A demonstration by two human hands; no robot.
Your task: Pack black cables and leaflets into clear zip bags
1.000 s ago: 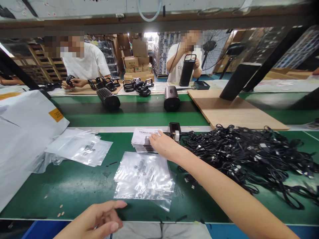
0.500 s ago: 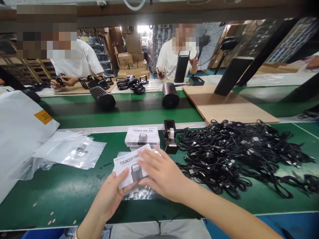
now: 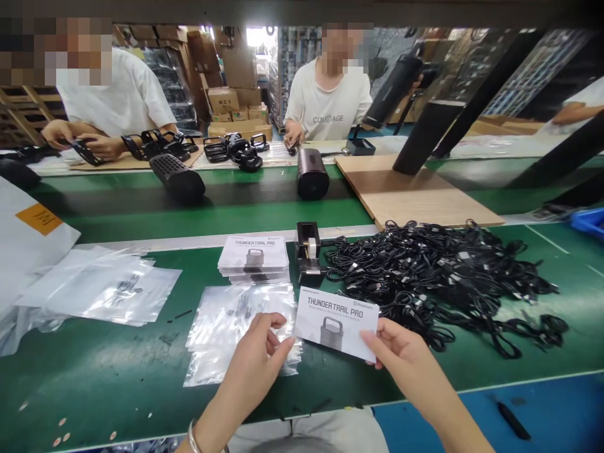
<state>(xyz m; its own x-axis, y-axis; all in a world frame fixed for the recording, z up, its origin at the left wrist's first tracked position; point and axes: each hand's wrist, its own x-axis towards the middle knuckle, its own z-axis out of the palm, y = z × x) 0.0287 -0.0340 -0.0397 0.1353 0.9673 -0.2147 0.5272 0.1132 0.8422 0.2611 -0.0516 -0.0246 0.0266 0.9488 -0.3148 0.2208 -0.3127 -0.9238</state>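
My right hand [image 3: 401,352] pinches the lower right corner of a white instruction booklet [image 3: 314,324] printed "THUNDER TRAIL PRO", tilted slightly above the bench. My left hand [image 3: 257,355] is over a small pile of clear plastic bags [image 3: 207,321], its fingers loosely curled and the thumb apart, with nothing visible between them. Whether its fingertips touch the top bag is hard to tell. A stack of the same booklets [image 3: 236,255] lies just behind the bags. Beside that stack stands a black tape dispenser [image 3: 309,267].
Black cables [image 3: 425,277] lie heaped on the right. More plastic bags [image 3: 104,289] lie at left beside a large white sack [image 3: 28,233]. Beyond, a green belt [image 3: 245,211] carries two dark speakers [image 3: 313,176] and a wooden board [image 3: 425,195]. Two co-workers sit opposite.
My hands have parted. The booklet, earlier between both hands over the bags, is now in my right hand farther right. My left hand has let go of it, and the bags are uncovered.
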